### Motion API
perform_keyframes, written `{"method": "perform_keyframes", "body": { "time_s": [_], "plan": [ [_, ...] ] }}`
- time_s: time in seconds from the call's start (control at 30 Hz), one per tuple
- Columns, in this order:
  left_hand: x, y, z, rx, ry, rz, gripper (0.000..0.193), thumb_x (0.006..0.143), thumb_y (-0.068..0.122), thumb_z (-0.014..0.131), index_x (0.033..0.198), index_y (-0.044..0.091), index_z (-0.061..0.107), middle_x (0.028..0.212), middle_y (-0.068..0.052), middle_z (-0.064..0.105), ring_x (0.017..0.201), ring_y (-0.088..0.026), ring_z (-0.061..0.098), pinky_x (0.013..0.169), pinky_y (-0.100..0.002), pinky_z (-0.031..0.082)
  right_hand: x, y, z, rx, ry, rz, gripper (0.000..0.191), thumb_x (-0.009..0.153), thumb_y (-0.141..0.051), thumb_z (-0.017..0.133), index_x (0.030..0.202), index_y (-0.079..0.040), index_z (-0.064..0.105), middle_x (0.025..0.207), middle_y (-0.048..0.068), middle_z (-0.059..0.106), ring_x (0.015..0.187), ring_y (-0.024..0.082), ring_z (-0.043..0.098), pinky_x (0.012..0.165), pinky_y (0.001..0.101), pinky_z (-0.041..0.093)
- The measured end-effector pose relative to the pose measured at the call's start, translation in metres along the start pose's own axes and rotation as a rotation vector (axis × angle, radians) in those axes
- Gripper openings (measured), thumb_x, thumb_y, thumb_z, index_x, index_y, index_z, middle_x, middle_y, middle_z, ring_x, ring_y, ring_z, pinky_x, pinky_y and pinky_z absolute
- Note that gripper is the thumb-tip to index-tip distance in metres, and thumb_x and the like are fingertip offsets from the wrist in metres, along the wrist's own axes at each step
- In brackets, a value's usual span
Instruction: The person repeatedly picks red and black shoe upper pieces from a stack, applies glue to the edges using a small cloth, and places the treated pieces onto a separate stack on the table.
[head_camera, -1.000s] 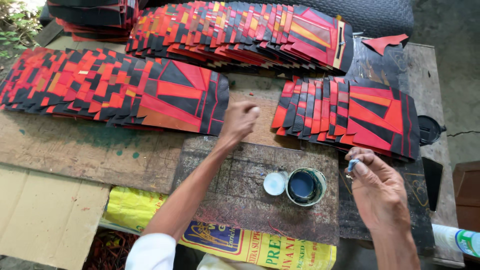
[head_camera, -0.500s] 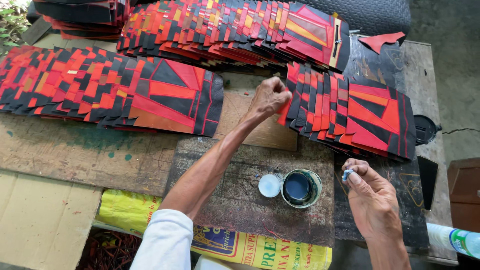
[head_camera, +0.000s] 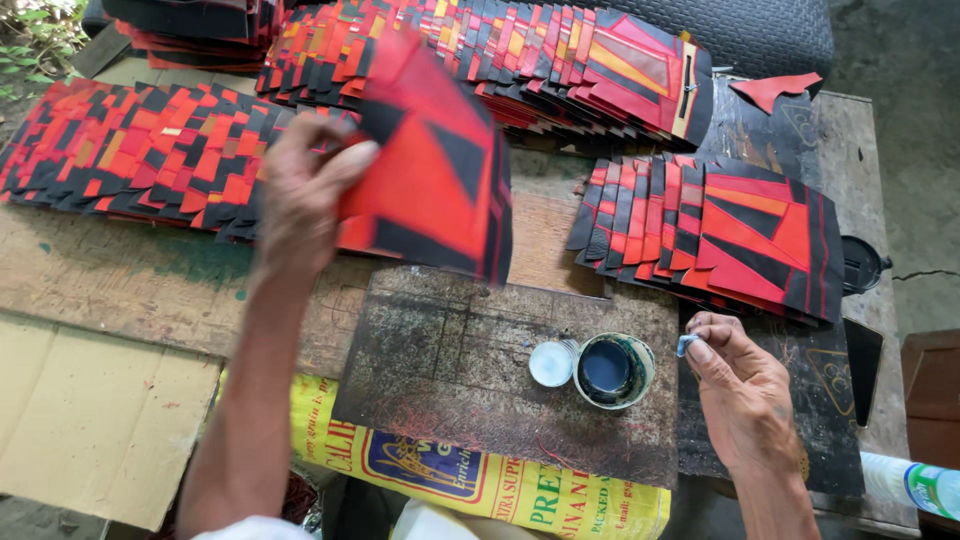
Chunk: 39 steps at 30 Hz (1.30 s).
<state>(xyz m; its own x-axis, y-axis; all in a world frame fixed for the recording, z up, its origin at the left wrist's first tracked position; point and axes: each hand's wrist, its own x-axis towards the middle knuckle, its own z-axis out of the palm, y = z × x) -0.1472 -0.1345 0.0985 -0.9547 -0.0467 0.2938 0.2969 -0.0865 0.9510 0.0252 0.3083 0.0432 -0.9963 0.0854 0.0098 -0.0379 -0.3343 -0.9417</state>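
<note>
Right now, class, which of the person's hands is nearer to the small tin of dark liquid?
Right. The right hand sits just beside the tin, pinching a small pale thing. The left hand is raised farther away, holding a red-and-black panel.

Left hand (head_camera: 300, 195) lifts red-black panel (head_camera: 430, 175); right hand (head_camera: 745, 390) pinches small pad (head_camera: 686, 344) beside glue tin (head_camera: 612, 369)

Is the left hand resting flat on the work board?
No, the left hand is raised above the board, gripping a red-and-black panel by its edge.
</note>
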Motion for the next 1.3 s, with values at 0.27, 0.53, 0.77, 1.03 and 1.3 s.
{"method": "perform_keyframes", "body": {
  "time_s": [0.27,0.53,0.77,1.03,1.3],
  "plan": [
    [-0.128,-0.031,-0.132,-0.330,0.245,-0.514,0.028,0.099,0.016,0.069,0.121,0.000,0.064,0.109,-0.008,0.072,0.095,-0.015,0.070,0.082,-0.028,0.060,0.005,-0.011,0.062,-1.088,-0.160,-0.252,0.015,0.079,-0.011,0.081,0.092,-0.009,0.075,0.121,0.007,0.057,0.120,0.025,0.047,0.102,0.0429,0.035],
    [-0.220,-0.052,-0.086,-0.540,0.356,-0.458,0.054,0.086,0.014,0.071,0.135,-0.003,0.056,0.128,-0.012,0.067,0.114,-0.023,0.067,0.099,-0.038,0.057,0.022,0.003,0.117,-1.450,-0.473,-0.600,0.019,0.064,-0.006,0.080,0.081,-0.014,0.076,0.140,0.010,0.050,0.129,0.034,0.040,0.099,0.0497,0.026],
    [-0.233,-0.037,-0.050,-0.533,0.518,-0.523,0.055,0.081,0.004,0.077,0.132,-0.003,0.059,0.123,-0.013,0.068,0.108,-0.025,0.068,0.095,-0.041,0.059,0.030,0.019,0.119,-1.618,-0.609,-0.586,0.022,0.055,0.002,0.075,0.071,-0.013,0.072,0.146,0.009,0.046,0.134,0.036,0.038,0.105,0.0522,0.025],
    [-0.236,-0.026,-0.039,-0.363,0.271,-0.552,0.047,0.081,0.004,0.079,0.124,-0.006,0.062,0.113,-0.014,0.074,0.096,-0.023,0.073,0.087,-0.039,0.063,0.027,0.014,0.119,-1.687,-0.594,-0.513,0.024,0.054,-0.001,0.074,0.075,-0.011,0.072,0.144,0.010,0.046,0.134,0.035,0.037,0.104,0.0526,0.025],
    [-0.242,-0.022,-0.028,-0.005,0.225,-0.554,0.030,0.086,0.011,0.078,0.111,-0.005,0.072,0.102,-0.012,0.077,0.082,-0.015,0.072,0.075,-0.029,0.062,0.024,0.008,0.123,-1.540,-0.532,-0.517,0.023,0.065,-0.011,0.075,0.087,-0.005,0.069,0.137,0.012,0.049,0.129,0.033,0.040,0.100,0.0504,0.027]
  ]
}}
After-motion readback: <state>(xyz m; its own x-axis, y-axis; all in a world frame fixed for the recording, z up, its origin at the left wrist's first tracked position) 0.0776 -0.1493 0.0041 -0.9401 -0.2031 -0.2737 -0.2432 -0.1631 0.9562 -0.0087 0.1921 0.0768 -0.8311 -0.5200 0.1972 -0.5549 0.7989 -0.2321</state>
